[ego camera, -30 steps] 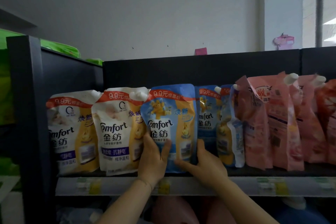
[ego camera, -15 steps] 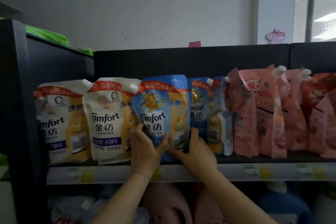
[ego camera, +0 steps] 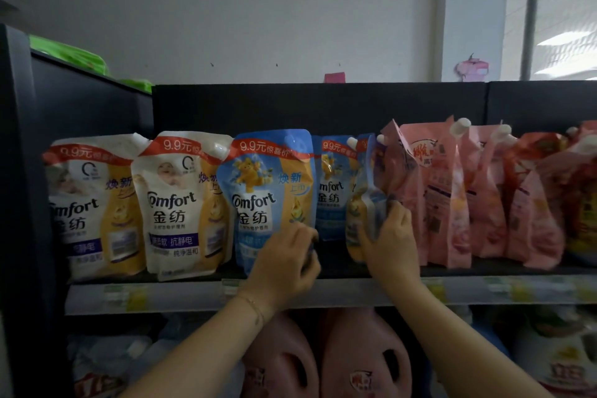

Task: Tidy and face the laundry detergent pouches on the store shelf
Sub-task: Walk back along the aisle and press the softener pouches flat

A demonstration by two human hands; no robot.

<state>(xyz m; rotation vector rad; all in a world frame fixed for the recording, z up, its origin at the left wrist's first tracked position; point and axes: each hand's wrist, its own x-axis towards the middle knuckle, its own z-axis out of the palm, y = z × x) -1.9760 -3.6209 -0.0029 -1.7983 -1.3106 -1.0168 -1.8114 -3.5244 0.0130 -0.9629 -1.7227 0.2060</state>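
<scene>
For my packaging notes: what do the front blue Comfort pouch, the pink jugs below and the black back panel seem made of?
Blue Comfort pouch: likely flexible plastic film with a glossy finish; it wrinkles and shows highlights near the top.
Pink jugs: probably rigid moulded plastic, smooth and slightly shiny, with handle holes moulded through.
Black back panel: flat and matte; painted metal or board, I cannot tell which.
</scene>
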